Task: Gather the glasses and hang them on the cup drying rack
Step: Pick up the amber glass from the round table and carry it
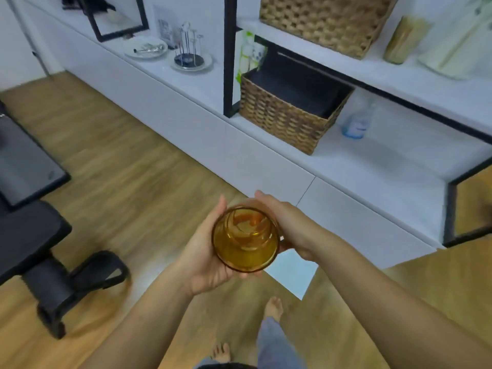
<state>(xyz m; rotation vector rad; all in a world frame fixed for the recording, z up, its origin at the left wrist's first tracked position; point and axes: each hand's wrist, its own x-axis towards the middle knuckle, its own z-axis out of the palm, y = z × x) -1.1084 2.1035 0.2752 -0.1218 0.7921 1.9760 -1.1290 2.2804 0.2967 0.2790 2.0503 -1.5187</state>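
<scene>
Amber glasses [245, 239], nested one inside another, are held upright between both hands over the wooden floor, mouth facing me. My left hand [205, 258] cups them from the left and below. My right hand [286, 225] wraps the right side. The cup drying rack [189, 53], thin metal prongs on a dark round base in a clear dish, stands far off on the white counter at the upper left; its prongs look bare.
A white plate with metal utensils [146, 50] sits left of the rack. Wicker baskets [288, 113] fill the black-framed shelf on the counter [346, 166]. A black office chair [40, 251] stands at the left. My bare feet [273, 308] are below.
</scene>
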